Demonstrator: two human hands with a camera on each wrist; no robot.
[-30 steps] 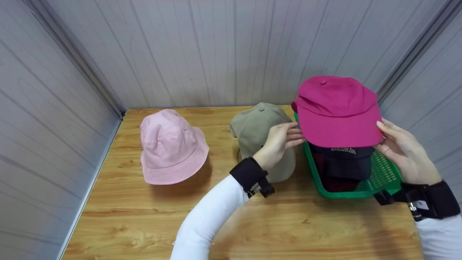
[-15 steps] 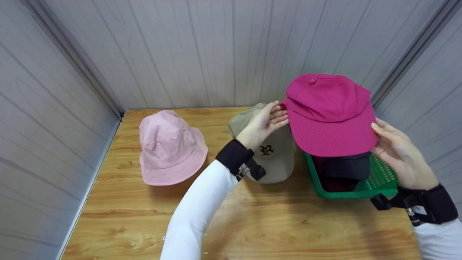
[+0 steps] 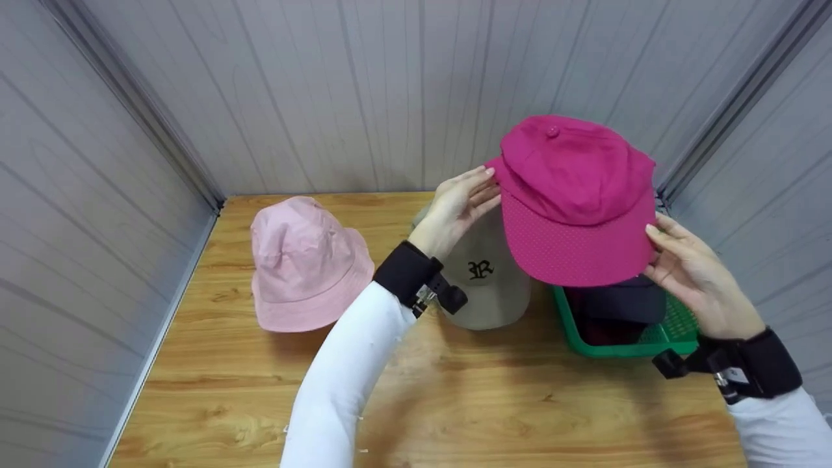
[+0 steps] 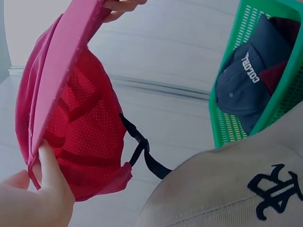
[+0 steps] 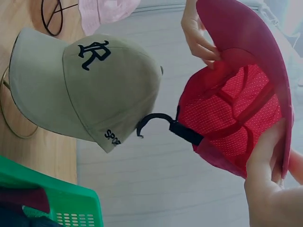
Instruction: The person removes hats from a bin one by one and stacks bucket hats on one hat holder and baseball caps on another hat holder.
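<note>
magenta cap (image 3: 575,195) hiding basket (image 3: 565,325), navy cap (image 3: 621,302) perhaps

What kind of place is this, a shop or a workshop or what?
Probably a small recording or test booth, not a shop: grey ribbed panel walls close in a wooden table on three sides, with only a few hats and a green basket laid out.

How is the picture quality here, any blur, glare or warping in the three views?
Head view: sharp, even light, soft shadows on the table, walls bowed by the wide lens. Left wrist view: the magenta cap crisp, the left hand blurred close up. Right wrist view: pale washed background, the right hand soft.
</note>
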